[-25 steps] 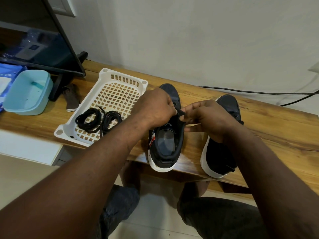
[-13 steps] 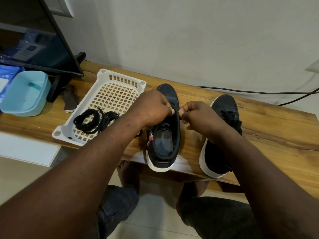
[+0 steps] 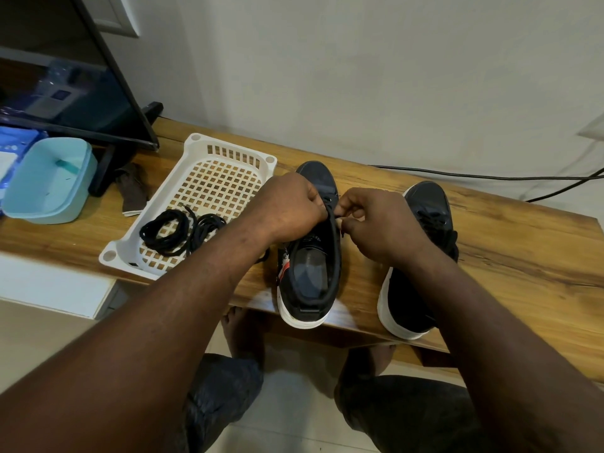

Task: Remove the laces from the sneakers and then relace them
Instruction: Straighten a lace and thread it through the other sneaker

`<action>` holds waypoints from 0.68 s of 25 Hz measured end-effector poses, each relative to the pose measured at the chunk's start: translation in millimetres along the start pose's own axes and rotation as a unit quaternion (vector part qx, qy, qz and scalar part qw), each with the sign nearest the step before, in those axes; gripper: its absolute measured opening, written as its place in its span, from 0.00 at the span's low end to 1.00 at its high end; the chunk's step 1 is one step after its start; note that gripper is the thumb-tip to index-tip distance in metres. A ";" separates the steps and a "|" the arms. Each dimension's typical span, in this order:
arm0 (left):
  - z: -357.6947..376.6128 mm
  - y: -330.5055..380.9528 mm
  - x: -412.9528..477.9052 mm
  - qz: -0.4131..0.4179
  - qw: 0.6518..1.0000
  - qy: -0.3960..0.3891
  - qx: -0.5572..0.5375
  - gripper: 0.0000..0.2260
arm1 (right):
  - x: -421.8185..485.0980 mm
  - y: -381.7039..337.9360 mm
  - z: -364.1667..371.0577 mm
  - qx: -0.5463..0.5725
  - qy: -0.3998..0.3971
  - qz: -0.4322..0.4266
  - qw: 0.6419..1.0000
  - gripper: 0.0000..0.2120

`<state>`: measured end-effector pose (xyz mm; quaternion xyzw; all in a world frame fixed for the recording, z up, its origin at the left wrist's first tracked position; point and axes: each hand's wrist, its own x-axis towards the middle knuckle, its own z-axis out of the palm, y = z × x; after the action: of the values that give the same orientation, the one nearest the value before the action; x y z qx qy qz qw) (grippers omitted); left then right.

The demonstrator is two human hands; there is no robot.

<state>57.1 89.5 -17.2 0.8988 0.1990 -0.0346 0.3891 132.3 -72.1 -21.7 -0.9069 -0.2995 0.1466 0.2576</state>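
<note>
Wooden bench carrying a white lattice basket with coiled black laces, and two black sneakers. The left sneaker stands beside the basket; the right sneaker, still laced, stands near it. Left hand closed over the left sneaker's eyelet area; right hand pinching a black lace end at its right edge.

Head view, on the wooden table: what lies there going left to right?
Blue tub → brown cloth → white basket holding coiled laces → left sneaker under both hands → right sneaker.
</note>
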 end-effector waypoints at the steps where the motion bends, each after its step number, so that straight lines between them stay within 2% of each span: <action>1: -0.4 -0.2 0.2 0.002 1.000 -0.003 0.002 0.05 | 0.6 0.9 1.7 -0.005 0.005 -0.002 1.000 0.08; 3: -1.4 -0.3 0.9 0.005 1.000 -0.009 0.008 0.05 | 3.3 7.2 2.9 -0.067 -0.004 0.027 0.997 0.07; 5: -2.8 -0.8 1.4 0.006 1.000 -0.008 0.013 0.04 | 5.9 15.8 -0.6 -0.175 -0.028 0.085 0.980 0.04; 7: -3.1 -0.2 0.6 0.007 1.000 -0.007 0.013 0.04 | 5.9 20.2 -4.2 -0.198 -0.038 0.121 0.972 0.03; 10: -2.4 1.3 -0.7 0.009 1.000 -0.004 0.011 0.05 | -0.3 10.1 -4.4 -0.142 -0.018 0.053 0.988 0.10; 13: -2.8 1.9 -1.1 0.008 1.000 0.001 0.012 0.05 | -4.6 -5.0 -0.7 -0.132 0.026 -0.028 0.991 0.08; 15: -3.1 1.5 -0.1 0.007 1.000 -0.004 0.011 0.05 | -3.0 -0.6 1.4 -0.135 0.048 -0.012 0.990 0.05; 17: -3.9 0.8 0.6 0.004 1.000 -0.010 0.008 0.04 | 1.2 9.3 1.3 -0.199 0.016 0.036 0.979 0.04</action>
<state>57.7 92.0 -14.1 0.9024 0.1913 -0.0437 0.3837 137.1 -77.3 -28.0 -0.9526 -0.2851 0.0787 0.0715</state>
